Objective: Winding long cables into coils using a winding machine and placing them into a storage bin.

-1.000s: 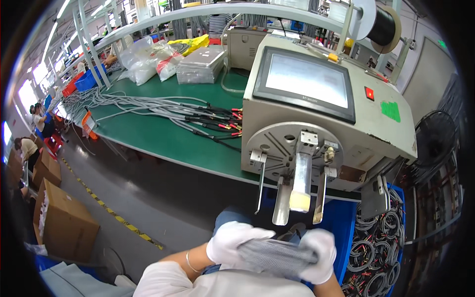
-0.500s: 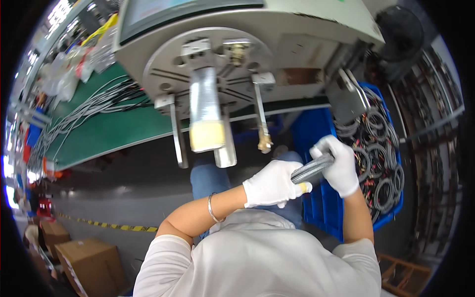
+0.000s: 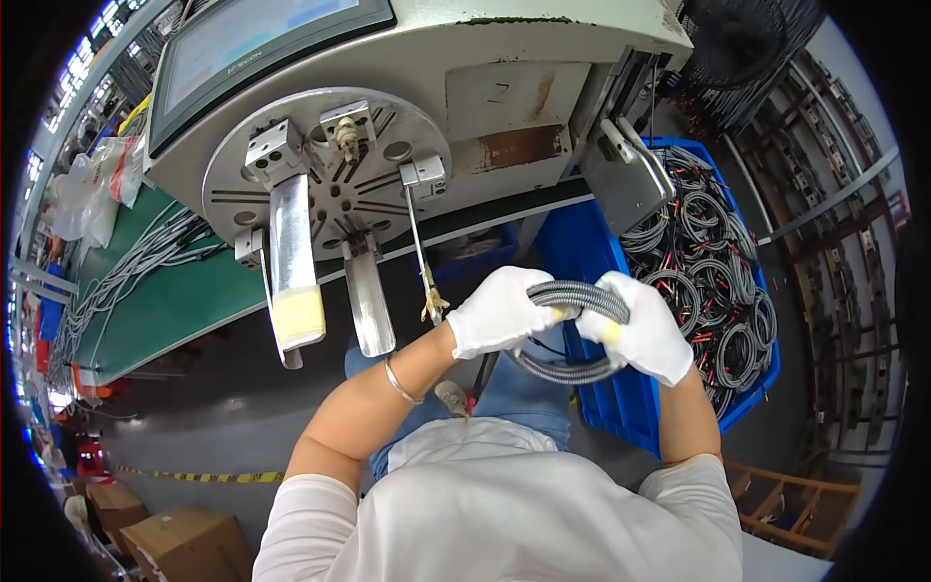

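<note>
A coil of grey cable (image 3: 572,372) hangs between my gloved hands, its loop facing up toward me. My left hand (image 3: 502,315) is closed around the coil's left side. On the opposite side, my right hand (image 3: 642,335) grips the bundle, fingers wrapped over it. Yellow patches show at the fingertips of both white gloves. A dark cable end with a red tip (image 3: 471,403) dangles below the left hand. Left of my hands, a round metal faceplate (image 3: 373,184) carries several long prongs, one of them with a yellow-wrapped end (image 3: 298,317).
To the right stands a blue bin (image 3: 621,412) full of coiled grey cables (image 3: 742,301). A machine housing with a screen (image 3: 262,53) fills the top. Loose cables (image 3: 145,257) lie on a green bench (image 3: 160,315) at left. Cardboard boxes (image 3: 189,543) sit lower left; a black fan (image 3: 742,48) is upper right.
The cable coil, seen edge-on as a tight bundle before, now shows as an open loop. My hands have tilted it round. The view has shifted, putting the machine farther left.
</note>
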